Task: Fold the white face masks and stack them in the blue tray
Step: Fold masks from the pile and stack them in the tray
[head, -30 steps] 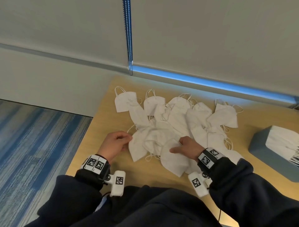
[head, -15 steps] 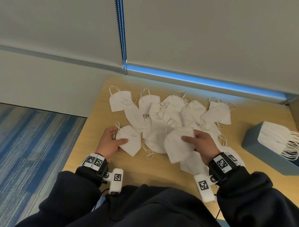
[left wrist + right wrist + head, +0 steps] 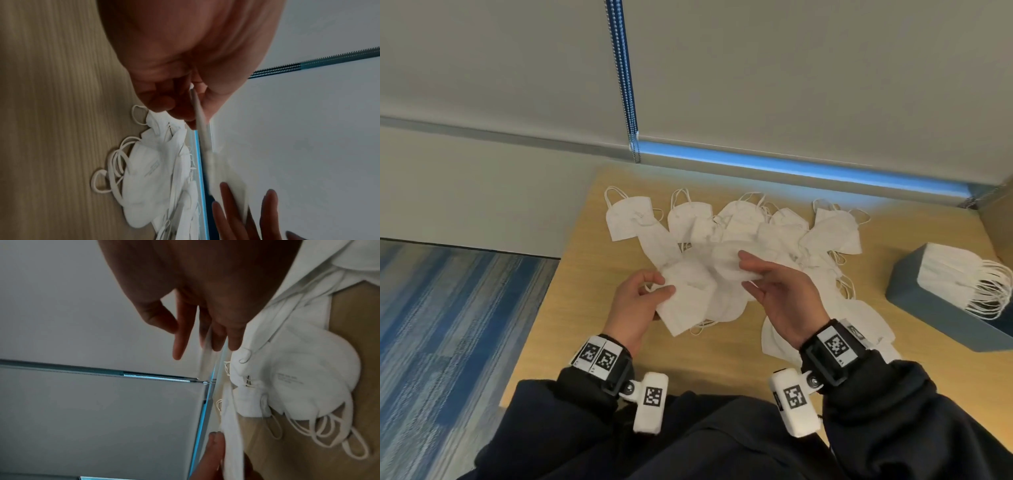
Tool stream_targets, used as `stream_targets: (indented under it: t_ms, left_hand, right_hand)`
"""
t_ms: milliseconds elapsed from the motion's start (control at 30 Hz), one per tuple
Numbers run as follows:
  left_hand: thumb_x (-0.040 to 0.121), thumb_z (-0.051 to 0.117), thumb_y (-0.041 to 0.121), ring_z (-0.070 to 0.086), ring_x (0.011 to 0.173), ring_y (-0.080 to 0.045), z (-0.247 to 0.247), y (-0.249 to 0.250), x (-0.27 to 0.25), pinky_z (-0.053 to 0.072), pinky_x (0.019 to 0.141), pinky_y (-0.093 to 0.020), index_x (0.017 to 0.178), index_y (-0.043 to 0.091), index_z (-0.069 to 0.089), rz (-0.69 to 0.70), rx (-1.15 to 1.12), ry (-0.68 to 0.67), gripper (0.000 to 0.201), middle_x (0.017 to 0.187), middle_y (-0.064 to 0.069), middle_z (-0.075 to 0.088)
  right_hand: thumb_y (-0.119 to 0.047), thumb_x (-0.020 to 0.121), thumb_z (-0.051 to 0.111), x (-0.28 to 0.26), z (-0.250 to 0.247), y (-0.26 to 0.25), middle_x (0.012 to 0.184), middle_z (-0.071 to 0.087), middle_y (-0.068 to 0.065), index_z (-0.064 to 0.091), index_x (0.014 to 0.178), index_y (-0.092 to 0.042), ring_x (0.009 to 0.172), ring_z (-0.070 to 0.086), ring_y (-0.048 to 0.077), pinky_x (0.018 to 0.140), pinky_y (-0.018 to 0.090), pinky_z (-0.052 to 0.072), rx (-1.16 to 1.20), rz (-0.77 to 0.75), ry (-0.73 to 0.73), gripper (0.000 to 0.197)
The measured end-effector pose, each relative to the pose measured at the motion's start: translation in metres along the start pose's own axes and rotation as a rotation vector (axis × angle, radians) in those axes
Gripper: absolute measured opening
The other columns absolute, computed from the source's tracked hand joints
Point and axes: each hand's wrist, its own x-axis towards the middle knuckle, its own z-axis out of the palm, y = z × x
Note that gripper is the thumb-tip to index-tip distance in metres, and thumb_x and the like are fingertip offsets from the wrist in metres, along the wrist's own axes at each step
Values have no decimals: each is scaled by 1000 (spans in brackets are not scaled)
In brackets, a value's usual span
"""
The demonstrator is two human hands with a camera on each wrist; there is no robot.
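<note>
Lifted a little above the wooden table (image 3: 585, 274), my left hand (image 3: 661, 286) pinches a white face mask (image 3: 688, 305) by its left edge. My right hand (image 3: 748, 270) pinches a second white mask (image 3: 726, 267) between thumb and fingers. The two masks meet and overlap between the hands. In the left wrist view the held mask (image 3: 202, 129) shows edge-on in my left hand (image 3: 185, 105). The right wrist view shows a mask edge (image 3: 207, 345) between the fingers (image 3: 180, 340). The blue tray (image 3: 914, 308) at the right holds a stack of folded masks (image 3: 948, 274).
Several loose masks (image 3: 756, 222) lie overlapping on the table behind the hands, ear loops tangled. More masks (image 3: 866, 318) lie near my right wrist. A wall and a bead cord (image 3: 626, 85) stand behind the table. Blue carpet (image 3: 448, 325) lies to the left.
Each hand picked a mask off the table near the pile. Both hands have risen and come closer together, bringing the two masks into contact.
</note>
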Motion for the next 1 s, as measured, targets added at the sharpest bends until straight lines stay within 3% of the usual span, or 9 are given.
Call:
stream_targets:
  t_ms: [100,167,300,400,500,667,800,933,1000]
  left_hand:
    - [89,72,-1,70,103,-36,-8,1,1,61,75,-43,92,19,64,28,-57,66,22,118,-23,66]
    - [89,70,-5,69,103,-32,-17,3,0,61,74,-43,95,18,61,47,-109,94,26,120,-16,66]
    - [87,70,-7,68,105,-29,-31,7,-2,60,72,-41,98,21,57,81,-144,123,33,117,-14,66]
    - [90,67,-5,67,106,-29,-31,10,-8,61,78,-45,99,19,58,91,-173,105,27,112,-12,67]
    - [93,63,-5,68,105,-28,-18,16,-15,60,76,-43,97,17,59,94,-231,39,22,114,-12,68]
    - [92,60,-6,65,91,-24,16,24,-24,56,68,-36,87,20,63,111,-224,-77,26,99,-8,60]
    - [88,63,-1,58,88,-25,32,23,-28,50,77,-45,79,26,66,122,-153,-58,28,93,-6,56]
    - [89,66,1,62,91,-25,22,15,-26,54,74,-44,80,25,66,92,-152,43,25,98,-7,60]
    - [91,64,-2,64,91,-23,14,11,-26,58,68,-37,84,20,64,85,-189,93,24,101,-6,62]
  right_hand:
    - [-18,99,53,3,-3,3,119,73,18,78,99,2,116,63,32,102,46,44,-105,-120,94,31]
    - [-15,87,73,8,-9,5,102,76,10,80,95,-13,99,67,29,89,47,50,-338,-248,252,11]
    - [-3,72,84,12,-24,4,126,60,-3,51,134,-39,105,65,20,82,42,58,-657,-303,317,79]
    - [9,71,82,13,-23,1,134,60,7,48,144,-25,112,65,27,89,47,59,-438,-92,269,87]
    - [14,79,70,12,-11,4,130,68,19,61,131,-5,118,66,38,86,45,61,-116,127,172,56]
    - [0,94,52,-2,18,5,128,70,14,60,130,-9,117,67,36,93,57,55,155,183,44,38]
    - [-16,99,56,-11,33,9,132,68,13,59,136,-9,124,64,33,104,54,50,24,141,13,37]
    - [-6,92,68,-8,23,3,108,76,11,67,109,-11,102,69,33,84,46,56,-226,17,162,18]
    - [-5,90,69,-5,12,1,116,73,17,68,112,-11,103,69,35,89,55,55,-171,72,156,22]
